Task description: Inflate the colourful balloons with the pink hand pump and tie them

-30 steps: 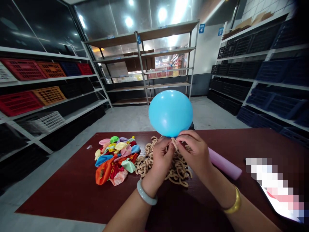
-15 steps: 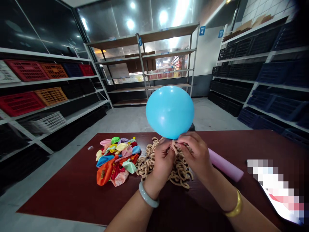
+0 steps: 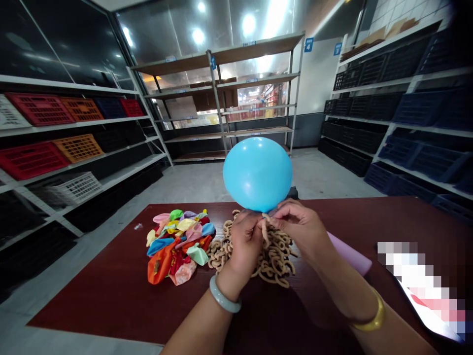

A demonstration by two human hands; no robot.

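A blown-up blue balloon (image 3: 257, 172) stands above my hands, its neck pointing down between them. My left hand (image 3: 246, 239) is closed, thumb against fingers, at the balloon's neck. My right hand (image 3: 301, 224) pinches at the same spot from the other side. The exact grip at the neck is partly hidden by the fingers. Below my hands lies a heap of tan curved rings (image 3: 277, 261), chain-like in look. To the left rests a pile of flat balloons (image 3: 177, 241) in many colours.
The dark red table (image 3: 96, 296) carries everything. A pink cylinder (image 3: 349, 254) lies behind my right wrist. A partly blurred flat white object (image 3: 424, 296) sits at the right edge. Racks with crates (image 3: 40, 108) line the sides, and a shelf rack (image 3: 254, 44) stands at the back.
The balloon has dropped slightly and shifted a little left, looking a bit smaller. My right hand has drawn slightly to the right, and my left hand a little to the left.
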